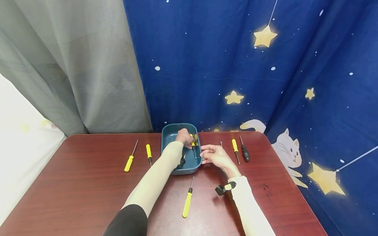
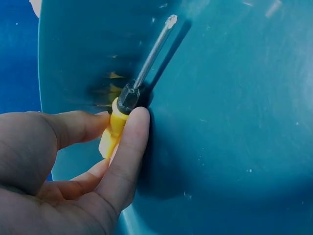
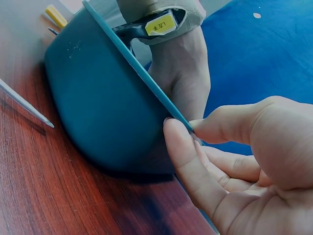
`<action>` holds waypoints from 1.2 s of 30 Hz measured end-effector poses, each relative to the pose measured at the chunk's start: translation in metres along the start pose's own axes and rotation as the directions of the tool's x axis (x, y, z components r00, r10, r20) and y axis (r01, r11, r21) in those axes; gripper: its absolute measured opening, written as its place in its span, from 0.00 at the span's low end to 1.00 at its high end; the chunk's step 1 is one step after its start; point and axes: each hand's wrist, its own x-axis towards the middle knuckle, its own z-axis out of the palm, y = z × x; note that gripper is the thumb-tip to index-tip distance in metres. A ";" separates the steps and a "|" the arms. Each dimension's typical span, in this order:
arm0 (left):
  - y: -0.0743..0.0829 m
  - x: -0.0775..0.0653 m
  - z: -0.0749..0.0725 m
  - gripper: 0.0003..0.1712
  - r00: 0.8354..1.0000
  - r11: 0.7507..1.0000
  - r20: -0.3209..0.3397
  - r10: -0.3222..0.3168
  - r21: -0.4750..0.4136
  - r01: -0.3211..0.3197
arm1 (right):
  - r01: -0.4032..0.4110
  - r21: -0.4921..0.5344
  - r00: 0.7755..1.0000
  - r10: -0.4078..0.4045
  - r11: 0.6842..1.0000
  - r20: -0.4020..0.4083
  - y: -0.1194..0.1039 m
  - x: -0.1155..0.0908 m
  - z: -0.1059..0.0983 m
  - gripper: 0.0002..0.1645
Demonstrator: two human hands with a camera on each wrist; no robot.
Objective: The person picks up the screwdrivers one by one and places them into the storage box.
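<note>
My left hand [image 1: 185, 137] reaches into a teal plastic bin [image 1: 183, 171] at the table's back edge. Its thumb and fingers grip the yellow handle of a screwdriver [image 2: 117, 122]. In the left wrist view the black collar and metal shaft stick out past the fingertips, close over the bin's floor [image 2: 234, 122]. My right hand [image 1: 216, 156] is at the bin's right side. Up close in the right wrist view, its thumb and index finger pinch the bin's rim [image 3: 156, 92] while the other fingers curl outside.
Yellow-handled screwdrivers lie on the dark red table: one [image 1: 129, 163] and another [image 1: 148, 151] left of the bin, one [image 1: 187, 204] in front. At right lie another yellow screwdriver [image 1: 235, 146] and a black-handled one [image 1: 245, 152]. A blue star-patterned curtain [image 1: 206, 65] hangs behind.
</note>
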 end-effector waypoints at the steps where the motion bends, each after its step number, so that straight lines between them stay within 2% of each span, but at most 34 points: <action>1: 0.000 0.000 0.000 0.12 1.000 1.000 0.000 0.001 -0.001 -0.001 | 0.000 -0.001 1.000 0.000 1.000 0.000 0.000 0.000 0.000 0.24; 14: 0.000 -0.003 -0.004 0.14 1.000 1.000 0.024 0.004 -0.020 -0.004 | 0.004 0.004 1.000 -0.004 1.000 0.001 0.001 0.000 0.001 0.24; 22: 0.000 -0.006 -0.009 0.12 0.998 0.998 0.034 0.056 0.007 -0.057 | 0.007 0.008 1.000 -0.007 1.000 -0.002 0.001 0.001 0.000 0.24; 27: -0.001 -0.008 -0.013 0.11 0.994 0.991 0.028 0.103 0.083 -0.105 | 0.008 0.013 1.000 -0.008 1.000 0.000 0.001 0.000 0.001 0.24; 30: -0.002 -0.011 -0.016 0.15 0.990 0.978 0.015 0.140 0.153 -0.141 | 0.002 0.011 1.000 -0.002 1.000 -0.005 0.001 0.000 0.001 0.24; 36: -0.004 -0.019 -0.024 0.36 0.981 0.954 0.004 0.196 0.231 -0.191 | 0.002 0.014 1.000 -0.002 1.000 0.000 -0.001 0.000 0.001 0.25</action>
